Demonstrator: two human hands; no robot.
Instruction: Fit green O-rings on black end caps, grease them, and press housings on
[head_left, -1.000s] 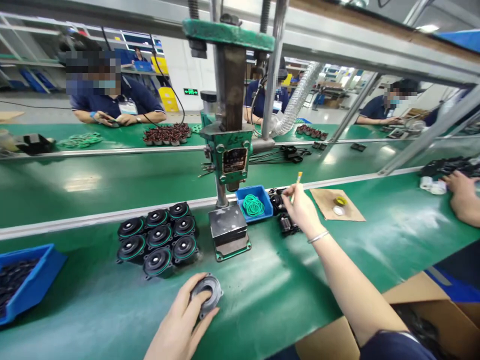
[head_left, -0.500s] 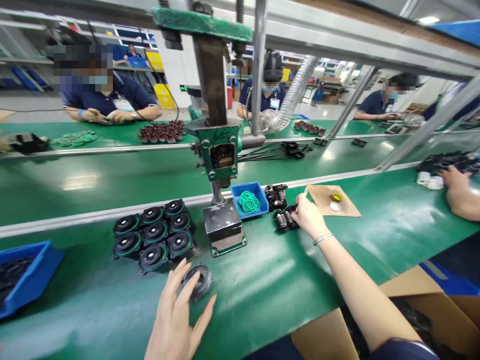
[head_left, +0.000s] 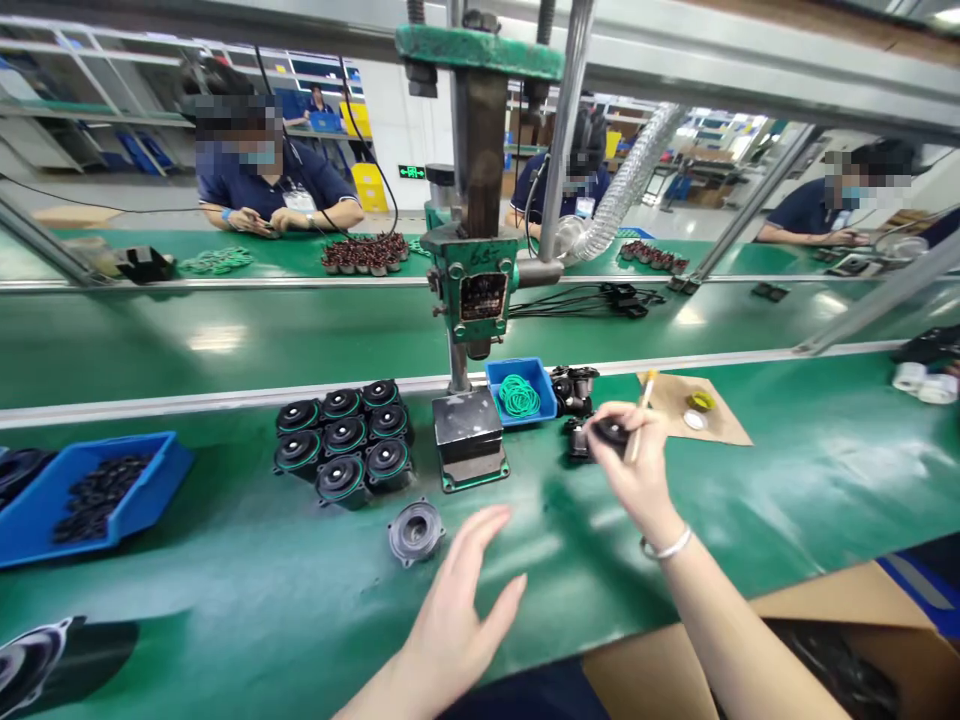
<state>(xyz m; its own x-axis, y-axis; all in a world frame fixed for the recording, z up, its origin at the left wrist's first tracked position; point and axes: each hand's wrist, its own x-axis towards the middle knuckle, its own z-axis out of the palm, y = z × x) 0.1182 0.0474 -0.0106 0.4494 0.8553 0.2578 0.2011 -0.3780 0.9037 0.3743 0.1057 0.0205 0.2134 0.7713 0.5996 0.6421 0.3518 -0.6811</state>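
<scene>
My left hand hovers open, fingers stretched, just right of a round grey-black cap lying on the green bench; they are apart. My right hand is closed on a small black part and also holds a thin stick with a yellow tip. It is beside a cluster of small black parts. A green hand press stands behind, with its black base block in front of it.
Several black round units with green rings are grouped left of the press. A small blue tray of green rings, a brown card with small discs, a blue bin of black parts, and a cardboard box surround me. Other people work across the belt.
My left hand let go of the round cap, which now lies on the bench, and moved right. My right hand picked up a small black part and drew back towards me.
</scene>
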